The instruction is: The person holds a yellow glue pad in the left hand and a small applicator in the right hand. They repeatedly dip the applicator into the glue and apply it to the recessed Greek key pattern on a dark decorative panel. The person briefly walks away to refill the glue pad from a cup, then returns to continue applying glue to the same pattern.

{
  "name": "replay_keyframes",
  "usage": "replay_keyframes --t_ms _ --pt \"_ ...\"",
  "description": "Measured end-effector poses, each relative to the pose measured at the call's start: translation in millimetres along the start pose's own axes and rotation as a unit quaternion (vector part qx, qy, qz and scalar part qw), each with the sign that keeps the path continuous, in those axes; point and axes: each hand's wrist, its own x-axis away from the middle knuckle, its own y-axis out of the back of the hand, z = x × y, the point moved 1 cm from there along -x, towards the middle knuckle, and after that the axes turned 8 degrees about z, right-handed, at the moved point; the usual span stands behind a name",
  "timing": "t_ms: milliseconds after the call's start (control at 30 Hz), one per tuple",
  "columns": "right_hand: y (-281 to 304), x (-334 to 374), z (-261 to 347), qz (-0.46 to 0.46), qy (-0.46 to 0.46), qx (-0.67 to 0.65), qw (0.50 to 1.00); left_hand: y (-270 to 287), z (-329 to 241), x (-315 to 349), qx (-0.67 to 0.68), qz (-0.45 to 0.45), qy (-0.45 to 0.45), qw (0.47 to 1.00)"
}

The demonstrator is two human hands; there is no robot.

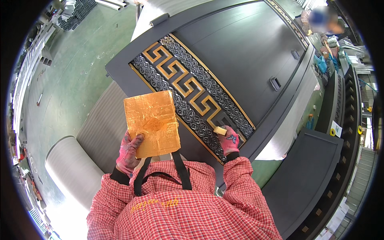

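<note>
My left hand (pixel 130 152), in a stained pink glove, grips the lower left corner of a flat square board (pixel 154 120) covered in gold paint. My right hand (pixel 229 141), gloved in pink too, pinches a small pale sponge block (pixel 219 130) against the carved band of a dark grey door panel (pixel 240 44). Along that band a raised meander pattern (pixel 184 82) is gold for most of its length; near the sponge its end is still dark. Black scroll relief (pixel 208 80) flanks the meander on both sides, edged by thin gold strips.
Two recessed handles, one a dark pull (pixel 275 83), sit on the panel. A large roll of pale foam sheet (pixel 74 166) lies at left on the green floor (pixel 76 80). Another grey panel (pixel 306 176) stands at right. A person (pixel 322 20) is at the far right.
</note>
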Motion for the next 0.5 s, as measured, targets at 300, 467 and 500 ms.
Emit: replay_keyframes --t_ms 300,467,500 --pt "-6 -13 0 -0.015 0.016 -0.084 0.996 -15 -2 2 -0.01 -0.002 0.004 1.0" --pt "-4 -13 20 0.009 0.031 0.018 0.999 20 20 1 0.026 0.042 -0.005 0.999" --pt "-5 -10 10 -0.016 0.063 0.037 0.997 24 22 2 0.03 0.047 -0.007 0.998"
